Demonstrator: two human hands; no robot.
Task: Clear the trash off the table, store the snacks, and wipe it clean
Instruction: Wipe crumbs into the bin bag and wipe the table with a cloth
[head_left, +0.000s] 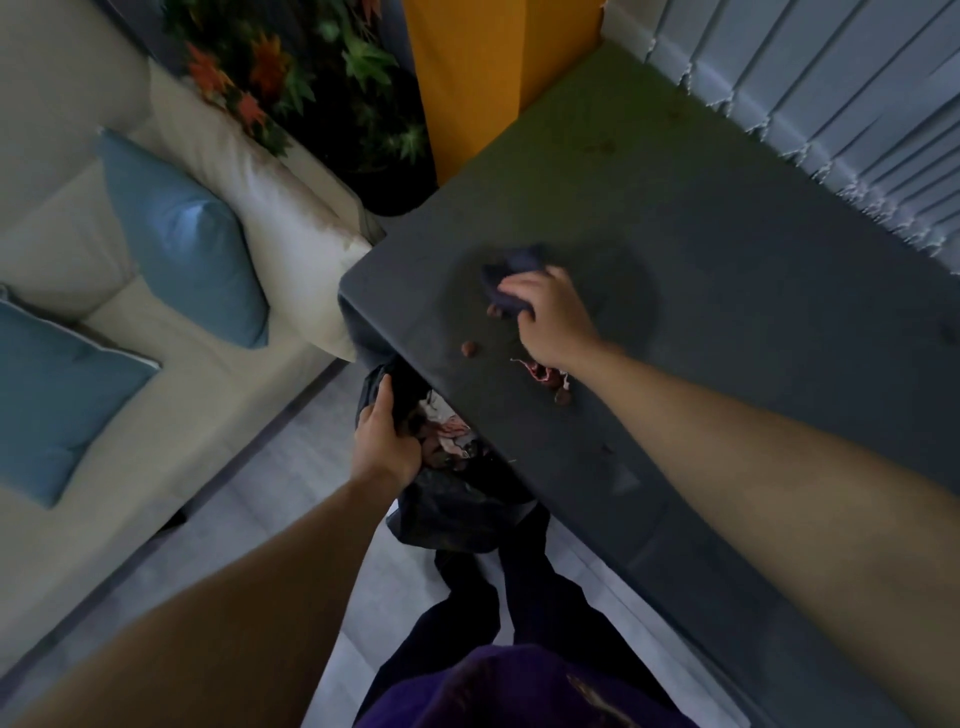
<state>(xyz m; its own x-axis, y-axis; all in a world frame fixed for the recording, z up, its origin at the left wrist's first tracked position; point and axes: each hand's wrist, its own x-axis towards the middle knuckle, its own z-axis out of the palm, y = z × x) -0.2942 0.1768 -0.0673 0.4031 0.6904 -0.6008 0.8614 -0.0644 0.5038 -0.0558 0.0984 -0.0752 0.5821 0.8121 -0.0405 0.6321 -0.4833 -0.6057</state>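
Note:
My right hand (551, 317) grips a crumpled dark blue cloth (511, 275) and presses it on the dark grey table (727, 291), near the table's left corner. Small brown crumbs (469, 348) and a torn red-and-white wrapper scrap (543, 372) lie just beside my wrist, with another brown bit (563, 397) near the edge. Below the table's edge my left hand (384, 441) holds open the rim of a black trash bag (457, 514). Crumpled wrappers (447, 431) show inside the bag.
A cream sofa (156, 364) with two blue cushions (182, 234) stands to the left. A plant (311, 78) and a yellow panel (483, 78) are beyond the table's corner. Vertical blinds (857, 119) run along the table's far side. My dark-trousered legs (509, 613) stand on a pale floor.

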